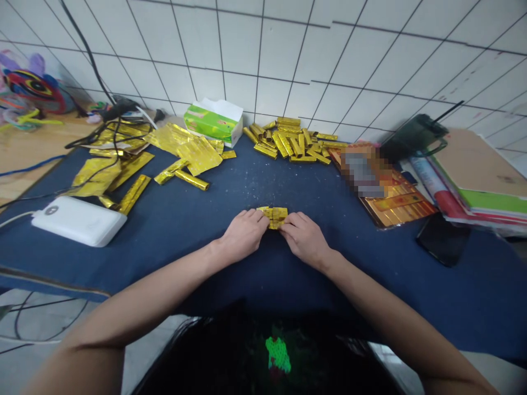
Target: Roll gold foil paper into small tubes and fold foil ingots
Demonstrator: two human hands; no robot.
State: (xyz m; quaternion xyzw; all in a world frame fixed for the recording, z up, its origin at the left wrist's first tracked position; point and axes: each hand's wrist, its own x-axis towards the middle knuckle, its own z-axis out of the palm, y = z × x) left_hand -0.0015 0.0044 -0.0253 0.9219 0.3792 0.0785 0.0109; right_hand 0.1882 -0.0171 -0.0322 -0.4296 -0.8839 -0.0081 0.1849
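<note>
Gold foil sticks (288,140) beside tissue box (213,122)

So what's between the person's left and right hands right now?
In the head view, a folded strip of shiny gold foil lies between the left hand and the right hand, both touching it, above the dark blue tablecloth.

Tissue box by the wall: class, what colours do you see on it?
The tissue box is green with white, seen best in the head view.
</note>
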